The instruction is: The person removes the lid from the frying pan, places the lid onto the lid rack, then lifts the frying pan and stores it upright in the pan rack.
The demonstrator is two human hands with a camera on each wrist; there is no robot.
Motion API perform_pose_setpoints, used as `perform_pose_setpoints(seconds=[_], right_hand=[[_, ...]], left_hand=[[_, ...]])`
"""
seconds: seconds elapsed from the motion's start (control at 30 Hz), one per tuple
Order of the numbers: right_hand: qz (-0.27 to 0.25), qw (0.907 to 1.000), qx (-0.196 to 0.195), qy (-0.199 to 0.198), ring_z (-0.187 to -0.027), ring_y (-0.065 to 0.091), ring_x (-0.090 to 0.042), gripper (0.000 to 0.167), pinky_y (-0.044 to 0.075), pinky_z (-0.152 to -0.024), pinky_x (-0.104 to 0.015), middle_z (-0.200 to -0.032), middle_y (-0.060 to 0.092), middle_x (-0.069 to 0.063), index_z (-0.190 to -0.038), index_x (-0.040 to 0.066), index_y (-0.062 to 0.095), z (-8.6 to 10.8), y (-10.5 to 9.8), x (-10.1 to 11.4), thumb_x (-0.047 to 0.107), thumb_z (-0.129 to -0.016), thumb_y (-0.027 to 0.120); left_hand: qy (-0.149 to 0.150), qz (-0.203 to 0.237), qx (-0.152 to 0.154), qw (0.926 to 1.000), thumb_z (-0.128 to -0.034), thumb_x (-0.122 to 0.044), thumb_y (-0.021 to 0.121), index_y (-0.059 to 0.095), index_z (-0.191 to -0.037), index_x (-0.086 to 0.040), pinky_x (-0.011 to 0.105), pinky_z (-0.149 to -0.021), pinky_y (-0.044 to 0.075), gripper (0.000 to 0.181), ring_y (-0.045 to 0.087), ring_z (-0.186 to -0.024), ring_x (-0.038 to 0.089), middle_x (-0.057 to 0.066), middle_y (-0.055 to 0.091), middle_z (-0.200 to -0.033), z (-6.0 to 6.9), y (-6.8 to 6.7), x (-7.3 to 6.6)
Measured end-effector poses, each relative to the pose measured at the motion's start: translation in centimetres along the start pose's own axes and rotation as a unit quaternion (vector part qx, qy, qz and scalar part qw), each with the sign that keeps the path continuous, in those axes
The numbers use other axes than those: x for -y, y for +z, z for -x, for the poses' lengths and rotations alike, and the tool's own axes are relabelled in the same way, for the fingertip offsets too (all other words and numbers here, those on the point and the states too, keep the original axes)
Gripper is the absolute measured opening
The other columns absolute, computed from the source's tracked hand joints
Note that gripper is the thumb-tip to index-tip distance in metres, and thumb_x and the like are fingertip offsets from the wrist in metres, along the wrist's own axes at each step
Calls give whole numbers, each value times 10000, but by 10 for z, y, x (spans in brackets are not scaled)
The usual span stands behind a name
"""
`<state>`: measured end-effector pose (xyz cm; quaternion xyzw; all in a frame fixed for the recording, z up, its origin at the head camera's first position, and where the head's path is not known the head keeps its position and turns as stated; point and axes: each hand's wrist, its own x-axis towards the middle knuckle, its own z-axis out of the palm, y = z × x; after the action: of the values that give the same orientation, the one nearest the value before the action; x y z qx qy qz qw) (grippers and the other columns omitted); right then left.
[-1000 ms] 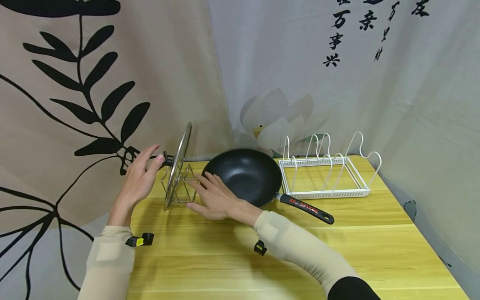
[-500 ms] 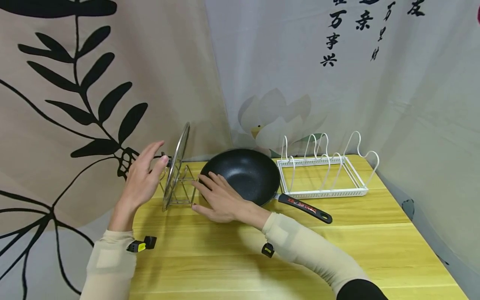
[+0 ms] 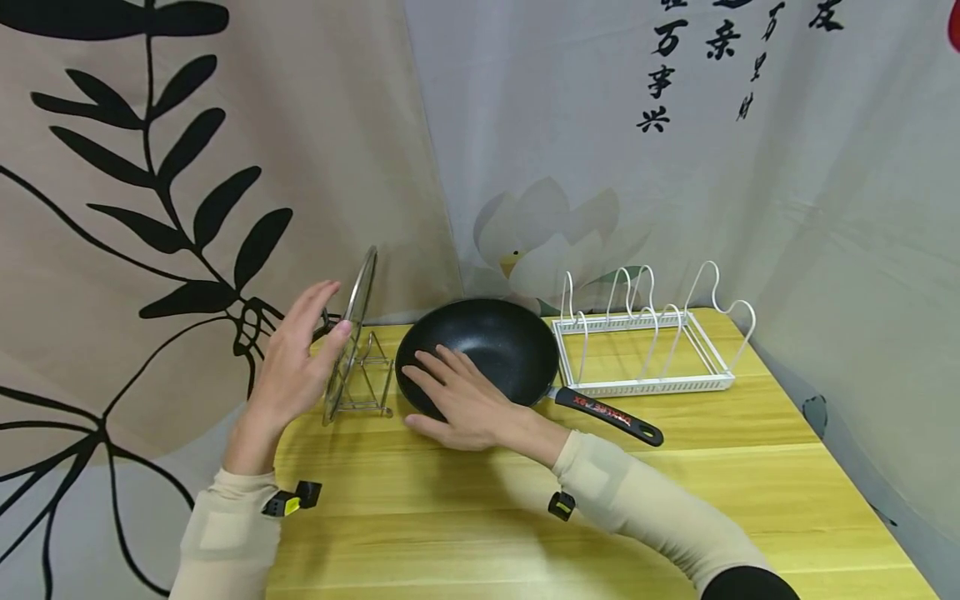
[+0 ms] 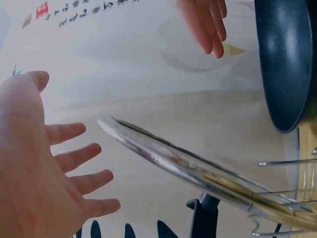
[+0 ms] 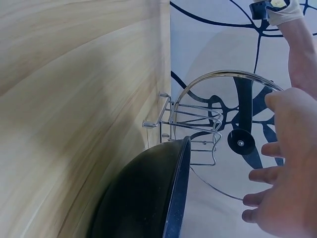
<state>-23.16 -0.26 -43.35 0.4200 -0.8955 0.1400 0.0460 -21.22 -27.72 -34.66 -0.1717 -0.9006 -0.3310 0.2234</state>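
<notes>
Printed cloth (image 3: 337, 150) hangs behind a yellow wood-grain counter (image 3: 420, 533), where a person works bare-handed with both hands. The left hand (image 3: 296, 358), fingers spread and loosely extended, holds nothing; it overlaps the lid (image 3: 363, 293) in the head view, yet the left wrist view shows the two apart. The right hand (image 3: 465, 408) hangs palm down over the pan's near left edge, fingers extended and apart, also holding nothing.

Just beyond the left hand, the lid stands nearly upright, tilted a little, in the wire rack (image 3: 363, 407), its knob (image 4: 204, 218) facing left. Whether its lower edge is properly seated among the wires is hard to make out. The pan (image 3: 498, 358) rests on the counter between both racks, its handle (image 3: 609, 415) angled right and toward the person. Farther right lies the white rack (image 3: 652, 386).

Judging by this layout, the lid's placing looks done; anything left would likely concern the pan, which sits in neither rack.
</notes>
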Motion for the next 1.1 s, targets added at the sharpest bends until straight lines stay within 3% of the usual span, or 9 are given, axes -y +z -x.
perform_pose_setpoints(seconds=[0.17, 0.43, 0.63, 1.1], right_hand=[[-10, 10000, 37, 12, -1767, 213, -432, 758, 216, -1447, -604, -1876, 294, -126, -1790, 215, 327, 12, -3, -3, 628, -1171, 470], [-89, 9999, 75, 5, -1764, 224, -425, 744, 233, -1435, -635, -1874, 298, -120, -1790, 216, 328, 31, -5, -11, 607, -1176, 479], [-64, 10000, 54, 3, -1760, 232, -439, 739, 234, -1430, -650, -1866, 316, -123, -1790, 221, 328, 44, -8, -15, 599, -1175, 486], [-74, 9999, -92, 37, -1739, 263, -483, 728, 257, -1412, -681, -1842, 358, -164, -1768, 179, 378, 71, -8, -28, 569, -1170, 521]], left_hand=[[79, -114, -16, 9999, -1152, -373, 560, 423, -1751, -173, 858, -1238, 348, 646, 409, -1635, 549, 178, 387, -1818, 1, 4, -7], [394, -95, -86, 9991, -1134, -351, 609, 467, -1722, -128, 774, -1398, 141, 645, 378, -1671, 512, 180, 433, -1789, 1, 11, -13], [572, -237, -139, 9980, -1127, -365, 625, 474, -1717, -120, 757, -1408, 136, 656, 315, -1702, 515, 200, 427, -1793, 2, 14, -21], [1051, -332, -192, 9937, -1113, -453, 626, 505, -1700, -131, 743, -1417, 136, 681, 307, -1728, 455, 167, 449, -1788, 2, 27, -42]])
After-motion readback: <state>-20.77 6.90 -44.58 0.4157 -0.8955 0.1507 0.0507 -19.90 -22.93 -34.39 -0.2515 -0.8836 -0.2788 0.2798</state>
